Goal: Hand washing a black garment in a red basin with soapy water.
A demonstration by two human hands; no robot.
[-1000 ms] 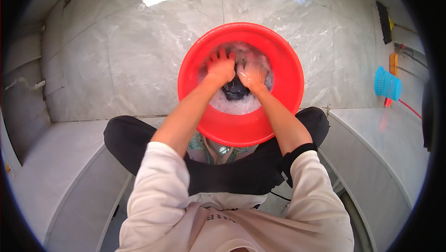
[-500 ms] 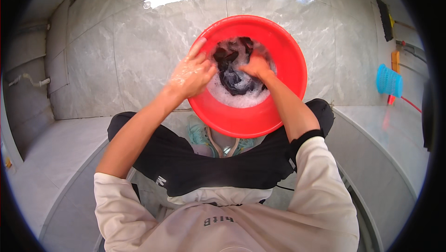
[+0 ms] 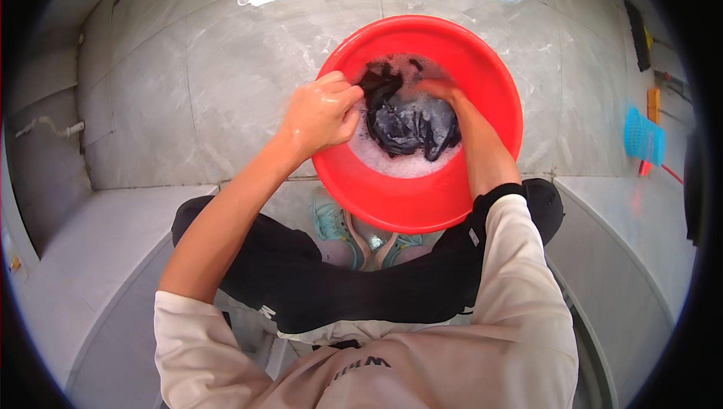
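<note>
Dark wet cloth [image 3: 414, 126] lies bunched in sudsy water inside a red plastic basin [image 3: 482, 190]. My left hand [image 3: 324, 111] is closed into a fist over the basin's left rim. A fold of the dark cloth comes right up beside its knuckles, but what the fingers hold, if anything, is hidden. My right hand [image 3: 440, 91] reaches down into the water at the far right side of the cloth. Its fingers are under the suds and cannot be made out.
The basin stands on grey tiled floor [image 3: 248, 100] in front of my teal shoes [image 3: 335, 221], between my bent knees. At the right are a light blue plastic basket [image 3: 644, 136] and a black-bristled brush [image 3: 637, 36]. A pipe [image 3: 56, 127] runs along the left wall.
My left hand has gone from stretched fingers at the rim to a closed fist. My right hand is deeper in the suds. The cloth has shifted and bulges more above the water.
</note>
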